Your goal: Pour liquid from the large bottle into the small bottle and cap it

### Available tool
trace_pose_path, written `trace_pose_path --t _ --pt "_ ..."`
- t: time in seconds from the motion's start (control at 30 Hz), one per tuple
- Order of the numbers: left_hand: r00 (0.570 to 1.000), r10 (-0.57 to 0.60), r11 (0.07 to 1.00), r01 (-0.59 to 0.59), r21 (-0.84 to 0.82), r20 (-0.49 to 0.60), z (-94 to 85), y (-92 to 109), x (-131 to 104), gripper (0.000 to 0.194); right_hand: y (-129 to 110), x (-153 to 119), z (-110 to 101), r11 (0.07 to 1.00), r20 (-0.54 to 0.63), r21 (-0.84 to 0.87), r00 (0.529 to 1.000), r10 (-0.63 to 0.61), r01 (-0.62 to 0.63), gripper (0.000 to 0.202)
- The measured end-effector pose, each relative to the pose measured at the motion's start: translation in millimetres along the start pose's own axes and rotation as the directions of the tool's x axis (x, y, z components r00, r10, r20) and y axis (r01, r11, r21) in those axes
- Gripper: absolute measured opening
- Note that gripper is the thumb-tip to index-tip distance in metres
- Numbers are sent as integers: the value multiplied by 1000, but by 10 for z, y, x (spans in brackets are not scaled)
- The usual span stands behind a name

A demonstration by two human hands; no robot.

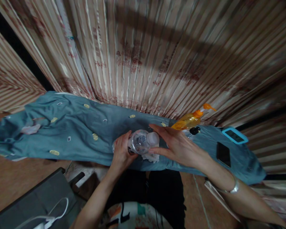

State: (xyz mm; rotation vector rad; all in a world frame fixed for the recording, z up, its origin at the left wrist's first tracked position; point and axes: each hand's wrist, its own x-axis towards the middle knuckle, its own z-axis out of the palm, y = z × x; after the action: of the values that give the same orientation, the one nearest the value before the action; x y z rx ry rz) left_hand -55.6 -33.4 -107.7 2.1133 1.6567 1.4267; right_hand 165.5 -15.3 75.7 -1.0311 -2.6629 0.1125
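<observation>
A clear plastic bottle [139,142] with a whitish cap [153,139] leans over the teal cloth, its capped end toward the right. My left hand [122,149] is wrapped round the bottle's body. Beside the cap, my right hand [173,144] has its thumb and fingers spread apart, with the cap between them and nothing visibly gripped. Some crumpled white tissue [153,158] lies under the bottle's capped end. Part of another clear object shows just left of my left hand, too hidden to make out.
On the teal cloth [81,140], an orange pump bottle [187,121], a small clear container with a black top [194,130], a blue-framed device [235,135] and a black phone [223,154] lie at the right. Striped curtains [138,63] hang behind. A dark box [40,198] with a white cable stands lower left.
</observation>
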Motion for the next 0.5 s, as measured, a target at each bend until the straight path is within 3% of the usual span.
trace_pose_path --t 0.1,0.3,0.43,0.5 --pt "1000 14 1000 -14 4 -2 -4 -18 2 94 -11 -26 -16 999 32 31 999 -10 9 59" --pt "999 24 1000 -24 -4 21 5 -40 32 94 -37 49 -2 992 65 66 993 103 -107 63" --pt "999 -31 1000 31 -4 19 12 -23 51 92 18 62 31 961 65 203 982 178 -188 66" --pt "997 -73 997 73 -21 13 3 -28 58 92 134 41 156 921 79 304 970 230 -243 68"
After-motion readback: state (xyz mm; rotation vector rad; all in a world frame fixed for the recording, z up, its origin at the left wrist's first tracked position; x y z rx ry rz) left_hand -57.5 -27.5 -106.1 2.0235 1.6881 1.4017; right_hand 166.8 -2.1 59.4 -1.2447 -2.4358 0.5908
